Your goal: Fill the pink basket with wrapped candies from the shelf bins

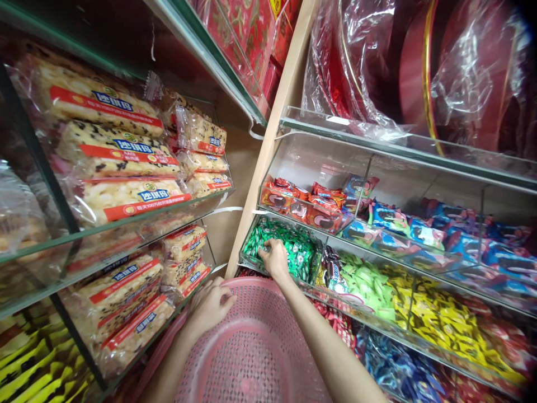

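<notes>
A pink perforated plastic basket (251,330) is in front of me, its inside bare of goods where I see it. My left hand (210,305) is closed around the basket's far left rim, thumb toward the inside. Past the basket, my right hand (274,258) reaches into a clear bin of small green-wrapped candies (300,252). Its fingers are curled and pinched together at the candies' surface; whatever is between the fingertips is hidden.
Glass shelves on the left carry stacked packaged puffed-grain bars (138,196). To the right are bins of blue cookie packs (386,215), light-green packets (364,277) and yellow packets (440,313). A glass shelf edge (398,145) and wooden post (260,162) stand near my reach.
</notes>
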A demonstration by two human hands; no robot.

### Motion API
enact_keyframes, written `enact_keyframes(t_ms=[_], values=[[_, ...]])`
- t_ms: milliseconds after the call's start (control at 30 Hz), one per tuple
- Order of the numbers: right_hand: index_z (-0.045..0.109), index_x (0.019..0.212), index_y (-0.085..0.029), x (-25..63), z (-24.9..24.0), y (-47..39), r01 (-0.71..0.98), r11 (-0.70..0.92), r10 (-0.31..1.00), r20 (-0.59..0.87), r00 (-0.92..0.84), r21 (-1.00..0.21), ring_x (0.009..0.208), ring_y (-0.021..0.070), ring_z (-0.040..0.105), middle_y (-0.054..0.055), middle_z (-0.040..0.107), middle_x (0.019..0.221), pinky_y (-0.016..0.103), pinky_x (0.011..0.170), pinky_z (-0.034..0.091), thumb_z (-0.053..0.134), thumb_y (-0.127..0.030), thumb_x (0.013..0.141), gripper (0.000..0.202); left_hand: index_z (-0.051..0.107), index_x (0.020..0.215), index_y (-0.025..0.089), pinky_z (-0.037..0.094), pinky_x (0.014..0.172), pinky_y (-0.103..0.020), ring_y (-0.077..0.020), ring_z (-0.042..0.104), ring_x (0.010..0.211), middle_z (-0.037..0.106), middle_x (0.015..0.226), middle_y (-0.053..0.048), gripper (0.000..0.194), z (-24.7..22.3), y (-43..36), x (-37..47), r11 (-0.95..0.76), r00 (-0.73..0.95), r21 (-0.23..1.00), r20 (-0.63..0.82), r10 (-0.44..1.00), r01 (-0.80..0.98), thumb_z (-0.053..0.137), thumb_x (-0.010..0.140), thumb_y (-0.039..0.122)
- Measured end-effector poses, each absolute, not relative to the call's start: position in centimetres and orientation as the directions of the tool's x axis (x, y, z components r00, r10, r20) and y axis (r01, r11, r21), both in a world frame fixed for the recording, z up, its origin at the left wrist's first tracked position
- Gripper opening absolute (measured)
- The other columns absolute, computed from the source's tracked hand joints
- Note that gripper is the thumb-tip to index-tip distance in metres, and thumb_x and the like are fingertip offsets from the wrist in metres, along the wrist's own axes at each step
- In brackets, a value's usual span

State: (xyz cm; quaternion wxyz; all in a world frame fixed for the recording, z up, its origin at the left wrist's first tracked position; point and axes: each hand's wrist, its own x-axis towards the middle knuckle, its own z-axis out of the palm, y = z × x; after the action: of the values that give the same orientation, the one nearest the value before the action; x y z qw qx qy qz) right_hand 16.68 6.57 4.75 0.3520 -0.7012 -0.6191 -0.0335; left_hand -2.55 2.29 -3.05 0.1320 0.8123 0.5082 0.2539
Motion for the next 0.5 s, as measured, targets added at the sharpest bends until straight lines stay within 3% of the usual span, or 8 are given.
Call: enact_keyframes(t_ms=[167,367,500], values=[[0.058,0.094,-0.014,16.65,4.54,6.71,0.876,-0.04,0.82,0.485,0.304,-0.481,0.084,0.0189,0.056,0.01,0.057,0.097,0.026,0.074,0.042,0.063,-0.024,0.07,0.027,0.066,0.074,0.023,0.035,0.069,-0.025,-0.0136,0.054,0.081,0.056,0.088,-0.001,0.029,-3.13,2.34,-2.53,-0.449,0.355,0.47,0.28,0.892,0.76,0.046,0.084,0.041],[0.058,0.079,-0.015,16.76,4.4,6.82,0.894,-0.045,0.834,0.476,0.28,-0.446,0.077,0.0175,0.056,0.008,0.061,0.085,0.025,0.068,0.039,0.061,-0.028,0.073,0.014,0.067,0.074,0.023,0.035,0.07,-0.025,-0.0142,0.054,0.082,0.057,0.088,-0.001,0.03,-3.27,2.39,-2.48,-0.455,0.357,0.465,0.286,0.889,0.76,0.046,0.084,0.042],[0.058,0.088,-0.015,16.57,5.13,6.6,0.911,-0.092,0.876,0.401,0.266,-0.403,0.08,0.0186,0.058,0.009,0.063,0.089,0.025,0.067,0.038,0.061,-0.026,0.073,0.019,0.067,0.074,0.023,0.035,0.07,-0.025,-0.0141,0.053,0.083,0.057,0.089,-0.001,0.03,-3.16,2.43,-2.44,-0.45,0.357,0.468,0.278,0.892,0.761,0.046,0.084,0.042]])
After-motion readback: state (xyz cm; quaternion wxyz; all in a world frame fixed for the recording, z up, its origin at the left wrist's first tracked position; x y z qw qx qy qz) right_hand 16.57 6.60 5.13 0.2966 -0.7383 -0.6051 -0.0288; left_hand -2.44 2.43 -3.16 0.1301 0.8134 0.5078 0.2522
